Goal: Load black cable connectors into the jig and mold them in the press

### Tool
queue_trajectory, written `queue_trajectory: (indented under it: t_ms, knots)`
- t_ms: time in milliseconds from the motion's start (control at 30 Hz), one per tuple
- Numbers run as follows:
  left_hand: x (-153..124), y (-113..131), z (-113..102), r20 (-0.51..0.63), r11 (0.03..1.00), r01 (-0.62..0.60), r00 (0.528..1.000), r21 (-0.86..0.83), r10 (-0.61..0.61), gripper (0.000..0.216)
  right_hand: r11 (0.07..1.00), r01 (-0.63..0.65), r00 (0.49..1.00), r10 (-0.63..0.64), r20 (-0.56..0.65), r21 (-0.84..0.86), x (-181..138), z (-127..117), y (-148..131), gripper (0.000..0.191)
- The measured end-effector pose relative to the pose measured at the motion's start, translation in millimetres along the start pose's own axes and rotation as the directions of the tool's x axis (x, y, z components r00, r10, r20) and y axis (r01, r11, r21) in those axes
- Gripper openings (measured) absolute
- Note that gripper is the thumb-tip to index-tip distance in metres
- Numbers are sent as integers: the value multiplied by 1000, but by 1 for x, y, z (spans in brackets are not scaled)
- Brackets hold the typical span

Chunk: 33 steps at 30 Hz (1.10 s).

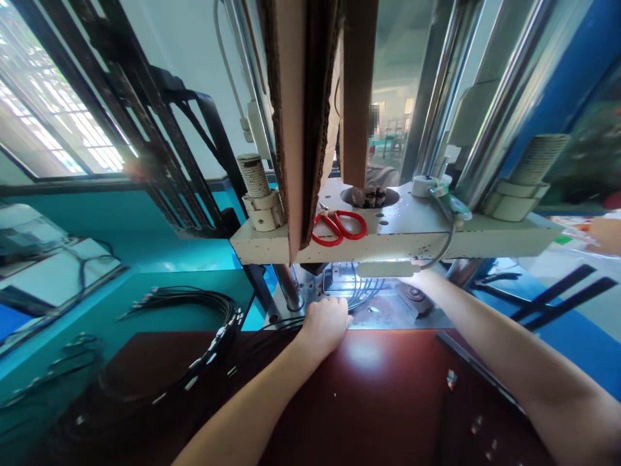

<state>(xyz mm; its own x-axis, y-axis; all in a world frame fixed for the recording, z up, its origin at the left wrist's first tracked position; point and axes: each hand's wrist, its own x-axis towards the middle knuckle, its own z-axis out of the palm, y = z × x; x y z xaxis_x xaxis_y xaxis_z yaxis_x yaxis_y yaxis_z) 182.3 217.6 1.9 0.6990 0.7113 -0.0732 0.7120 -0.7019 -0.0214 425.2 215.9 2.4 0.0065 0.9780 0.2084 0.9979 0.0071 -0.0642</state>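
So the left hand [326, 321] is sitting around the middle of the frame, right at the far edge of the reddish-brown counter [378, 395]. Its fingers are curled into a loose fist, looks like they're clamped on some thin cables [286, 323]. Those run in from the left side of the fist, and on its right side they fan out toward the metal block [334, 278] under the machine's thick pale plate [427, 244].

The right hand [421, 277] comes in from the lower right and goes under that plate, just beside the end of a pale bar [385, 269]. Most of it is hidden, so honestly can't tell if its fingers are apart or together.

Left of center there's a big curved bundle of black cables [213, 301] with light-colored bits along it, coming down onto the counter. Up on the plate, a pair of red-handled scissors [358, 226] lies near the front edge, right next to a tall piece of cardboard [294, 129] that runs up to the top of the frame. Lower right, a long dark strip [478, 367] lies on the counter under the right forearm, with a small shiny piece [451, 378] near it.
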Motion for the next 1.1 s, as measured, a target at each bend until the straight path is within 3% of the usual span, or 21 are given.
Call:
queue_trajectory:
  t_ms: [67, 167, 267, 367, 533, 633, 800, 1100]
  knots:
    - [6, -2, -5, 0, 999, -51, 999, -10, 51, 38, 997, 70, 997, -71, -28, -28, -13, 10, -13, 31]
    - [22, -4, -14, -107, 986, -160, 982, -45, 155, 43, 973, 192, 966, -210, -151, -124, -29, 28, -29, 36]
    - [43, -5, -19, -234, 946, -315, 928, -75, 290, 46, 964, 178, 954, -218, -206, -195, -33, 38, -32, 35]
    - [59, -9, -16, -229, 915, -398, 898, -62, 375, 46, 960, 188, 955, -227, -188, -205, -33, 37, -21, 32]
    - [68, -21, 1, -185, 911, -412, 894, 19, 408, 41, 952, 274, 947, -292, -137, -134, -36, 25, -2, 28]
    - [69, -21, 7, -252, 908, -419, 877, 17, 409, 41, 960, 261, 958, -271, -93, -105, -38, 24, -2, 27]
    - [73, -10, 3, -360, 867, -498, 808, 8, 467, 42, 968, 148, 977, -175, -123, -202, -41, 31, -6, 29]
    - [91, -1, 11, -436, 869, -494, 782, 0, 445, 40, 940, 261, 951, -289, -105, -221, -35, 31, -4, 40]
